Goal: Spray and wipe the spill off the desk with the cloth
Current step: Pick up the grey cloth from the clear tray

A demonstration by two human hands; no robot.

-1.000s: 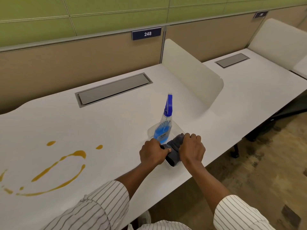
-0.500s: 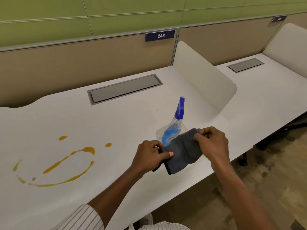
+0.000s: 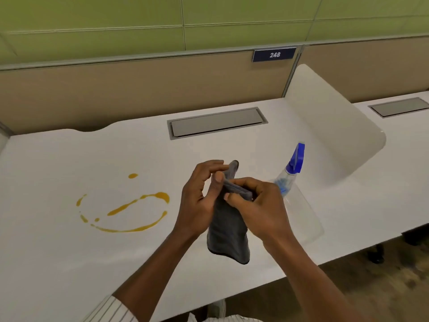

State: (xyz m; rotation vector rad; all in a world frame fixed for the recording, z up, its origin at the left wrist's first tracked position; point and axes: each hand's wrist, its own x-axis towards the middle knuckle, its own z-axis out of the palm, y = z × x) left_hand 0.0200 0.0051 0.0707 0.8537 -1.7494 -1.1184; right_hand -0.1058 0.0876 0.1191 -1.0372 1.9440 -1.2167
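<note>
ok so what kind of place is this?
Likely an open-plan office or study hall: a long white desk split by a rounded divider, a numbered seat plate reading 248, and a flush cable hatch in the desktop.

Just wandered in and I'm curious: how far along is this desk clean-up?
Barely begun. Done: the dark grey cloth is off the desk, held up by the left hand and right hand. In hand: they seem to be arranging it. Left: the blue-topped clear spray bottle stands untouched in its clear tray, and the orange ring-shaped spill lies unwiped on the white desk.
</note>
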